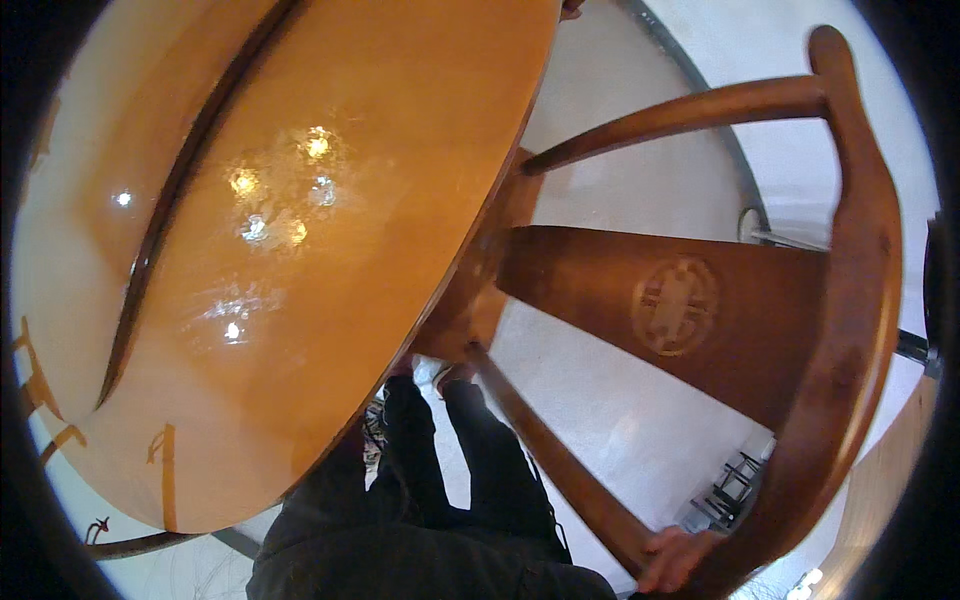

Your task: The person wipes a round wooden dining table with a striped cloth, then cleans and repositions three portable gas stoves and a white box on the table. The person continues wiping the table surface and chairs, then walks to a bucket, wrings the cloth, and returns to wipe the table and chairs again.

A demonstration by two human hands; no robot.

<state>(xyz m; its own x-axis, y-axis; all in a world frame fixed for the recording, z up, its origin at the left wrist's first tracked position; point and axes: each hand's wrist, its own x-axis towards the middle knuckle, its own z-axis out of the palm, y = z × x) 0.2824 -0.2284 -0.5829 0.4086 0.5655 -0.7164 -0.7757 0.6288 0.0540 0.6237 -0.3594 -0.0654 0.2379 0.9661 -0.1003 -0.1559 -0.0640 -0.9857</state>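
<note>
My right hand [675, 559] grips the near end of the backrest of a brown wooden chair [862, 247], where a side post meets the curved top rail. The chair's wide back splat [585, 262] bears a round carved medallion [675, 306]. Its seat [450, 322] lies partly hidden under the rim of a round, glossy wooden table [337, 247]. My left hand is out of view.
A dark curved band [169, 187] crosses the table. Part of a hand [571, 9] shows by its far edge; whose is unclear. My dark-clothed legs [487, 450] stand beside the chair. Small black furniture [735, 480] stands on the pale floor, and a light wooden surface [885, 480] is at right.
</note>
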